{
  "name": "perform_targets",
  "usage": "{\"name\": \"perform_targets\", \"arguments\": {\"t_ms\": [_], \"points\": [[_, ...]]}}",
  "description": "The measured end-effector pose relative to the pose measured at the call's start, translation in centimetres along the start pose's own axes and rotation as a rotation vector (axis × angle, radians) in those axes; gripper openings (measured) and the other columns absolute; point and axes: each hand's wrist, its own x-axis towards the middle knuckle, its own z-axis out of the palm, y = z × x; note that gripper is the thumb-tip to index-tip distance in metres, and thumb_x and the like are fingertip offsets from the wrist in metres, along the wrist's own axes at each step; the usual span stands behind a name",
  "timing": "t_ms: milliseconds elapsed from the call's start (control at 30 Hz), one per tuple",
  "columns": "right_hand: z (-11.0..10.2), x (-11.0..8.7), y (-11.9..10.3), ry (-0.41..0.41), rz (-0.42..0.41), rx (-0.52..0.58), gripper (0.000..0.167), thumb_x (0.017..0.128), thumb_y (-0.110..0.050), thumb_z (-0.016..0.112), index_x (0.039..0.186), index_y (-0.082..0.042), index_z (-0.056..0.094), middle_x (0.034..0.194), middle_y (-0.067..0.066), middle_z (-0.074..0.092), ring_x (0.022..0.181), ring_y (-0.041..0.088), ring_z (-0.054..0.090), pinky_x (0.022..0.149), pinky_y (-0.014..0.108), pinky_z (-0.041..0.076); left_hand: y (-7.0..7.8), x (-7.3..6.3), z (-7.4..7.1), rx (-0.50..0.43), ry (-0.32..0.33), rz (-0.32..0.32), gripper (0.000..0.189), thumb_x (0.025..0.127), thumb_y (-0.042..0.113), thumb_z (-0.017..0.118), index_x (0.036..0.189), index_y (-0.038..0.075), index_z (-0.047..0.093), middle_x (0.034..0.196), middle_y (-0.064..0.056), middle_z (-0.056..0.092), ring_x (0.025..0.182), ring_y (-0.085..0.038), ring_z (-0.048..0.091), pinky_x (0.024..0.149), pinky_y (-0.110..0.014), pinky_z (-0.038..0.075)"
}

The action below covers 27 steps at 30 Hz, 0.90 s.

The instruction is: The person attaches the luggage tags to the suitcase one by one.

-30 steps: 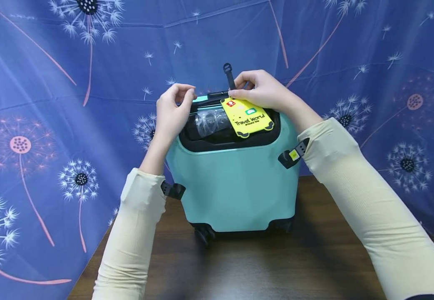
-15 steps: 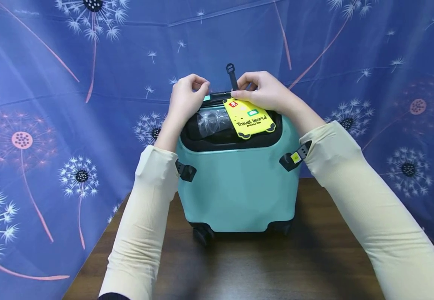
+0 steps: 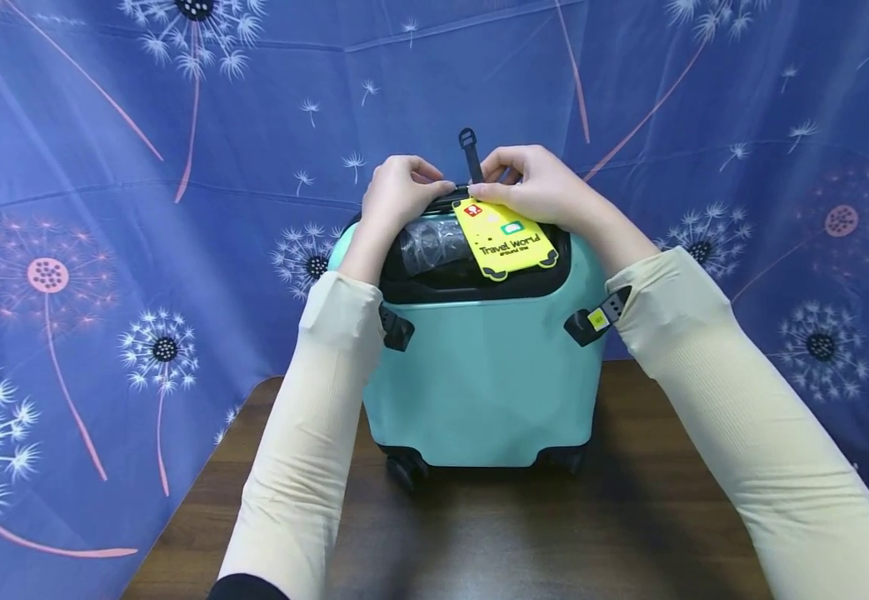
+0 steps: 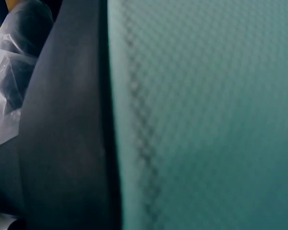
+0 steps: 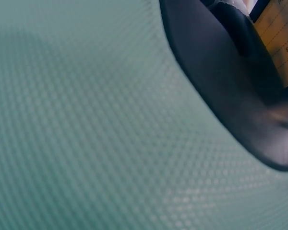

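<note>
A teal hard-shell suitcase (image 3: 486, 383) stands upright, its black recessed panel and plastic-wrapped carry handle (image 3: 434, 244) toward me. My right hand (image 3: 535, 185) pinches the yellow luggage tag (image 3: 505, 239) near its upper end, where its black buckle strap (image 3: 470, 154) sticks up. Printed "Travel World", the tag hangs slanted over the panel. In the right wrist view, the tag's lined back (image 5: 281, 40) shows at the upper right. My left hand (image 3: 400, 193) is at the suitcase's top left, thumb and fingertips beside the strap's base. I cannot tell whether those fingertips hold anything.
The suitcase stands on a dark wooden table (image 3: 494, 542), with black wheels (image 3: 407, 471) at its base. Behind and around it hangs a blue cloth (image 3: 269, 108) printed with dandelions. Clear plastic wrap (image 4: 9, 96) shows in the left wrist view.
My left hand has moved right along the suitcase's top, up close to the right hand. The right hand keeps its pinch on the luggage tag.
</note>
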Motion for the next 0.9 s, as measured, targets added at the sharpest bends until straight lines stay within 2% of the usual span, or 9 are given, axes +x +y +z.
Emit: {"name": "perform_targets", "arguments": {"t_ms": [200,300,400,500,600,767,900], "points": [[-0.1,0.0,-0.1,-0.018,0.012,-0.005,0.033,0.093,-0.037,0.054,0.109,-0.009,0.059,0.102,0.008,0.053,0.090,0.022,0.047,0.077,0.030,0.037,-0.1,-0.1,0.1,0.084,-0.045,0.056,0.030,0.095,0.041,0.052,0.111,0.025,0.070,0.110,0.005,0.068,0.103,-0.012,0.058,0.090,-0.035,0.042],[-0.1,0.1,-0.2,-0.068,0.030,-0.001,0.032,0.095,-0.038,0.051,0.109,-0.009,0.056,0.104,0.008,0.054,0.089,0.021,0.048,0.077,0.030,0.037,-0.3,-0.2,0.1,0.120,-0.053,0.093,0.031,0.097,0.042,0.046,0.107,0.025,0.071,0.105,0.006,0.067,0.100,-0.013,0.056,0.090,-0.038,0.040],[0.0,0.3,-0.3,-0.132,0.041,0.010,0.031,0.096,-0.037,0.048,0.110,-0.009,0.053,0.104,0.008,0.054,0.086,0.018,0.048,0.076,0.030,0.037,-0.4,-0.3,0.2,0.134,-0.064,0.109,0.034,0.098,0.043,0.043,0.093,0.022,0.069,0.089,0.002,0.063,0.089,-0.015,0.054,0.084,-0.036,0.039],[-0.2,0.3,-0.5,-0.166,0.050,0.006,0.030,0.097,-0.038,0.046,0.107,-0.009,0.050,0.099,0.007,0.053,0.080,0.017,0.049,0.074,0.029,0.038,-0.3,-0.4,0.1,0.136,-0.065,0.107,0.040,0.098,0.044,0.042,0.072,0.017,0.057,0.067,0.001,0.048,0.072,-0.016,0.047,0.072,-0.030,0.036],[-0.6,0.4,-0.6,-0.183,0.059,-0.013,0.029,0.097,-0.038,0.046,0.101,-0.010,0.049,0.090,0.005,0.050,0.075,0.016,0.049,0.071,0.029,0.037,-0.1,-0.5,0.1,0.136,-0.061,0.093,0.047,0.098,0.044,0.043,0.061,0.015,0.042,0.056,0.003,0.035,0.060,-0.015,0.038,0.062,-0.027,0.030],[-1.4,0.7,-0.9,-0.238,0.056,-0.035,0.027,0.097,-0.035,0.047,0.087,-0.010,0.043,0.081,0.003,0.045,0.071,0.015,0.046,0.068,0.028,0.035,0.1,-1.0,0.1,0.108,-0.067,0.068,0.049,0.097,0.043,0.043,0.057,0.015,0.040,0.051,0.004,0.032,0.054,-0.014,0.034,0.058,-0.026,0.028],[-1.5,0.9,-0.9,-0.267,0.064,0.039,0.025,0.097,-0.031,0.047,0.085,-0.008,0.044,0.080,0.002,0.046,0.070,0.013,0.047,0.068,0.027,0.036,0.2,-1.4,0.0,0.088,-0.063,0.054,0.050,0.097,0.043,0.043,0.056,0.015,0.040,0.050,0.003,0.031,0.053,-0.015,0.034,0.058,-0.027,0.028]]}}
